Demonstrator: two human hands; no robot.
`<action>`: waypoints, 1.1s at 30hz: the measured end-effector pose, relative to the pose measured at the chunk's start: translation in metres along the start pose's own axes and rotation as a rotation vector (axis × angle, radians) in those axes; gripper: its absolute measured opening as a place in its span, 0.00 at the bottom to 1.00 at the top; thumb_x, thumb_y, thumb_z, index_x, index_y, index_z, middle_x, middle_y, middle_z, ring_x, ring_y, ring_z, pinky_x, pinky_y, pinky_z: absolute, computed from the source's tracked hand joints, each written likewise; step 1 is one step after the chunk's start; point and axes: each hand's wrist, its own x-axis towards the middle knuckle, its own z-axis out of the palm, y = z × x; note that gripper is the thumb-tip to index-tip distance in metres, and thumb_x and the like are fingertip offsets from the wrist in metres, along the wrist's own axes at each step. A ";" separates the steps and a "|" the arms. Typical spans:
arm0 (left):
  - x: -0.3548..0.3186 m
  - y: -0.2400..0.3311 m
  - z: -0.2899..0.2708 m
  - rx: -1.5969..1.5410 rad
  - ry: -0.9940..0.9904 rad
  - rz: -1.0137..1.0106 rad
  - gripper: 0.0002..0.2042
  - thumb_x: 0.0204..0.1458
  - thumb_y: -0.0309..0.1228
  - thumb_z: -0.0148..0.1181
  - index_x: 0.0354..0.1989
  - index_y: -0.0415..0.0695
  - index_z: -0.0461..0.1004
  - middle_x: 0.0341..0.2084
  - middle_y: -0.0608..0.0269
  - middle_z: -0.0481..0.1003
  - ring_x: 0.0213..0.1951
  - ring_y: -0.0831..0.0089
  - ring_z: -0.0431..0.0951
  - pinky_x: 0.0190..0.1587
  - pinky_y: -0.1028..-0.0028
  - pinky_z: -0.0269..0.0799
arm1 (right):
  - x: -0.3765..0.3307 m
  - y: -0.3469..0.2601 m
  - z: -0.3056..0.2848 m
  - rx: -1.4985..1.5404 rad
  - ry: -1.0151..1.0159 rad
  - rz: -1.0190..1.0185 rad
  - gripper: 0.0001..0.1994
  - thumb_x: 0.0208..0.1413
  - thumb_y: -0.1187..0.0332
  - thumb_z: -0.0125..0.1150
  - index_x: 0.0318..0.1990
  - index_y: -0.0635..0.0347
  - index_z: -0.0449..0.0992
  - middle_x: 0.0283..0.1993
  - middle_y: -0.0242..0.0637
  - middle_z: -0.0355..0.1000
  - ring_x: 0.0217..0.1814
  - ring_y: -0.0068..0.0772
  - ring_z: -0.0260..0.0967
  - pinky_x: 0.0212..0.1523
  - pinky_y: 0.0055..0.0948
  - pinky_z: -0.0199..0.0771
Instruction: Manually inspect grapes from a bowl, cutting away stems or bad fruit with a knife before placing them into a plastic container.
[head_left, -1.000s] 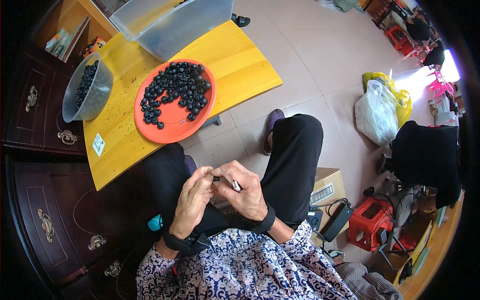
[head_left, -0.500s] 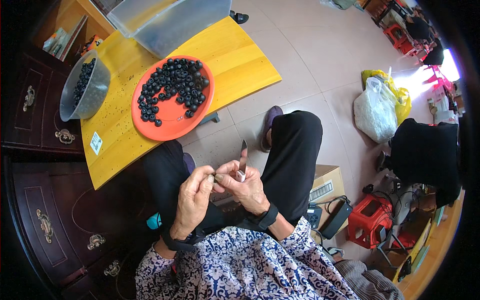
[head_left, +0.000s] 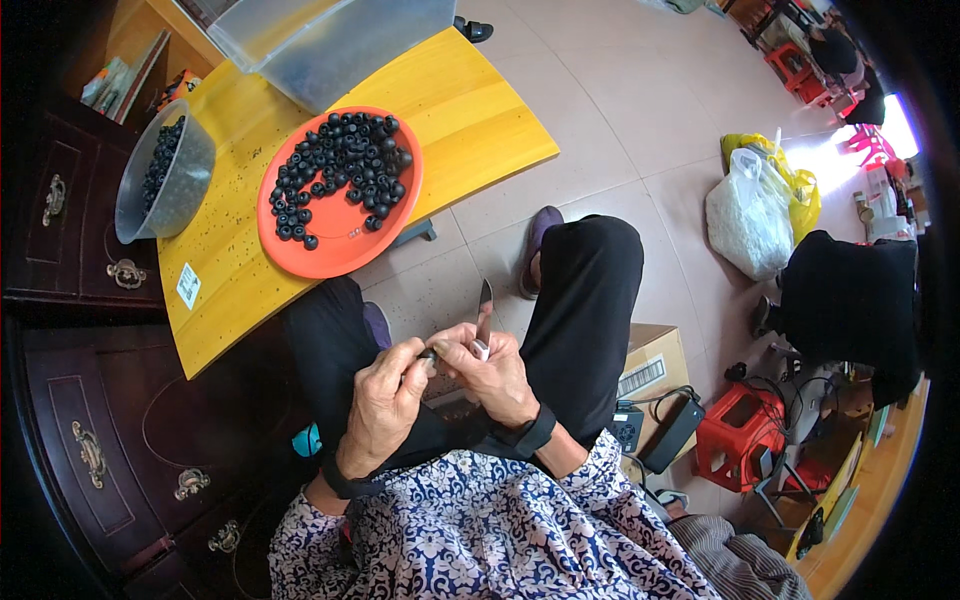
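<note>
Small black ring-shaped piece point(head_left: 428, 353) sits pinched in the fingers of the left hand point(head_left: 385, 400), low and centre in the head view, over the lap. Beside it the right hand point(head_left: 492, 375) is closed round a short knife with a grey blade point(head_left: 484, 312) pointing up. On the yellow wooden counter point(head_left: 480, 110) at upper left, a round orange plastic plate point(head_left: 335, 250) holds many loose black pieces point(head_left: 345, 170), and a grey plastic bowl point(head_left: 185, 185) at far left holds more. Judging by that heap, much remains.
</note>
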 end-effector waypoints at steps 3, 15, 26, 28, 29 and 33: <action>0.001 -0.003 -0.004 -0.130 -0.036 -0.048 0.09 0.56 0.21 0.52 0.45 0.34 0.68 0.28 0.52 0.77 0.30 0.67 0.80 0.30 0.73 0.73 | 0.000 -0.002 0.003 0.065 -0.047 -0.034 0.05 0.58 0.71 0.60 0.34 0.61 0.79 0.26 0.24 0.72 0.22 0.09 0.60 0.20 0.12 0.53; 0.000 -0.001 -0.001 -0.174 -0.004 -0.055 0.08 0.57 0.22 0.51 0.44 0.36 0.69 0.25 0.63 0.76 0.28 0.81 0.74 0.32 0.79 0.70 | 0.001 -0.004 -0.002 0.042 -0.107 -0.040 0.05 0.58 0.72 0.60 0.36 0.65 0.77 0.30 0.31 0.74 0.29 0.16 0.66 0.31 0.16 0.66; 0.006 0.003 0.004 0.050 0.129 0.151 0.13 0.48 0.16 0.56 0.43 0.34 0.70 0.29 0.52 0.73 0.30 0.63 0.76 0.33 0.70 0.73 | 0.002 -0.001 0.005 0.050 -0.007 -0.020 0.06 0.57 0.69 0.62 0.35 0.63 0.76 0.23 0.22 0.67 0.21 0.09 0.58 0.19 0.13 0.56; 0.005 0.002 0.004 0.028 0.127 0.125 0.12 0.48 0.16 0.56 0.43 0.34 0.71 0.28 0.53 0.73 0.30 0.63 0.76 0.33 0.70 0.72 | 0.001 -0.003 0.003 0.058 -0.016 -0.004 0.06 0.57 0.69 0.62 0.35 0.63 0.76 0.23 0.22 0.67 0.21 0.09 0.58 0.20 0.13 0.57; 0.004 0.001 0.004 0.010 0.133 0.132 0.10 0.50 0.17 0.56 0.42 0.35 0.71 0.27 0.57 0.73 0.30 0.70 0.75 0.32 0.73 0.71 | 0.000 -0.004 0.002 0.065 -0.026 0.012 0.06 0.57 0.69 0.62 0.36 0.63 0.76 0.23 0.23 0.67 0.20 0.10 0.58 0.20 0.13 0.57; 0.002 -0.003 0.002 -0.113 0.094 0.049 0.10 0.52 0.19 0.55 0.43 0.34 0.71 0.28 0.55 0.74 0.28 0.69 0.75 0.32 0.73 0.72 | 0.002 -0.002 0.000 0.078 -0.046 -0.033 0.07 0.57 0.68 0.62 0.35 0.63 0.76 0.23 0.24 0.68 0.21 0.10 0.60 0.21 0.13 0.59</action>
